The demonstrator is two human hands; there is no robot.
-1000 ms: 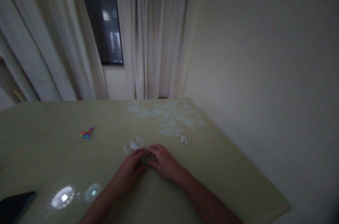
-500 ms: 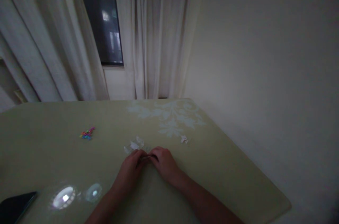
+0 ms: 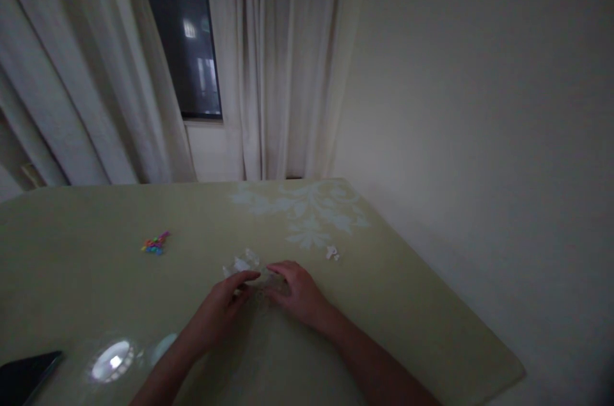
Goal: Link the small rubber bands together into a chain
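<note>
My left hand (image 3: 224, 302) is low over the table, thumb and fingers parted, with nothing visible between them. Facing it, my right hand (image 3: 301, 294) is curved with its thumb and fingers apart. In the gap between the two hands lies a faint, see-through thing (image 3: 263, 294); its kind is too blurred to make out. Just beyond my left fingertips sits a crumpled clear plastic wrapper (image 3: 242, 261) with a whitish part. A few small white pieces (image 3: 332, 253) rest to the right, past my right hand.
A small heap of colourful pieces (image 3: 155, 243) lies on the green table (image 3: 96, 291) to the left. A dark flat object (image 3: 29, 375) is at the lower left corner. Light reflections shine on the tabletop. A wall (image 3: 470, 124) runs along the right side; curtains (image 3: 288, 73) hang behind.
My hands were together, pinching something thin between their fingertips. They have now come apart, the left one shifting left, and the fingers of both have spread.
</note>
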